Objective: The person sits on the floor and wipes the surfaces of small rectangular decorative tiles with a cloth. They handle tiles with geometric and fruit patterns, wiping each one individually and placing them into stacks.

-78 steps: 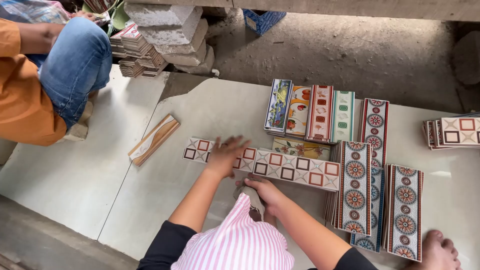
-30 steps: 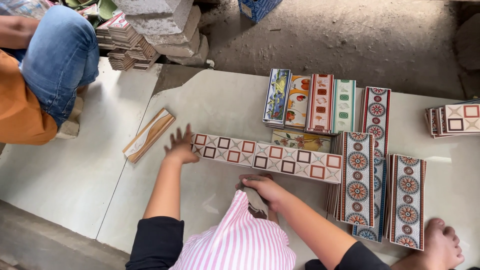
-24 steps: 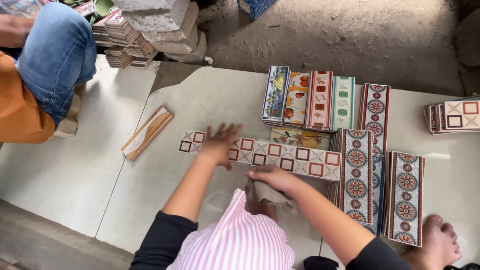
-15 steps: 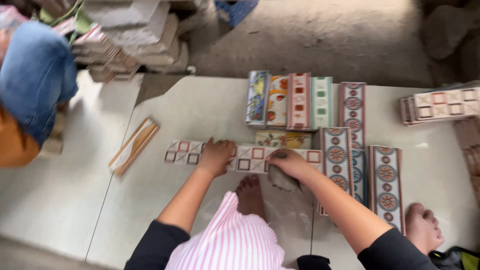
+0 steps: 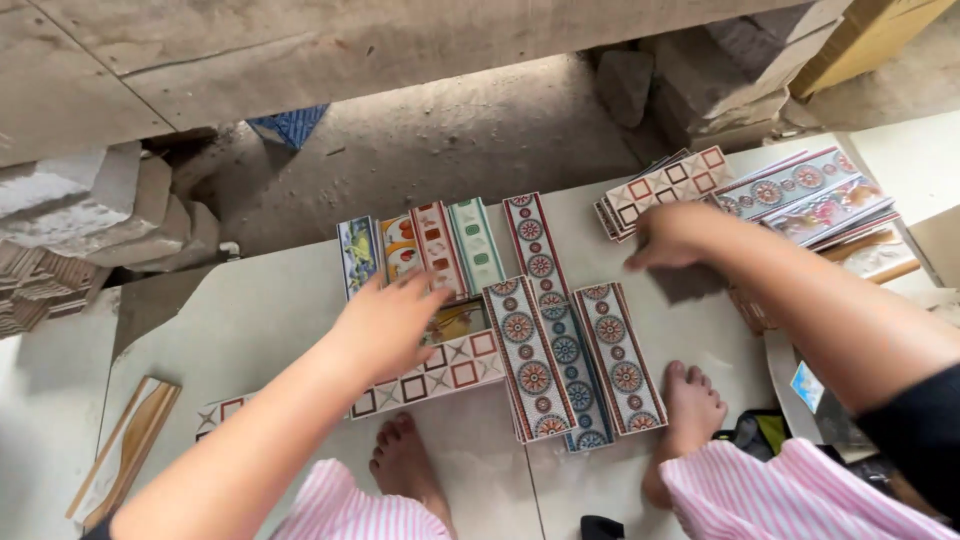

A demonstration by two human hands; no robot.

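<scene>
Your right hand (image 5: 668, 236) has swung off the strip (image 5: 440, 375) toward the stack (image 5: 665, 185), open. Left hand (image 5: 385, 325) lies flat, grasping nothing. Knock the stack and tiles could slide

stone blocks (image 5: 110, 215) far left | blue scrap (image 5: 288, 126) on dirt | wooden trim piece (image 5: 125, 462) lower left

Looks like a tile yard or builder's workshop — patterned border tiles (image 5: 530, 355) laid out in rows on large floor slabs (image 5: 250, 320), more stacks (image 5: 665, 185) at the side, rough stone blocks (image 5: 95, 210) and bare dirt ground (image 5: 450, 130) behind — person works barefoot on the floor.
</scene>
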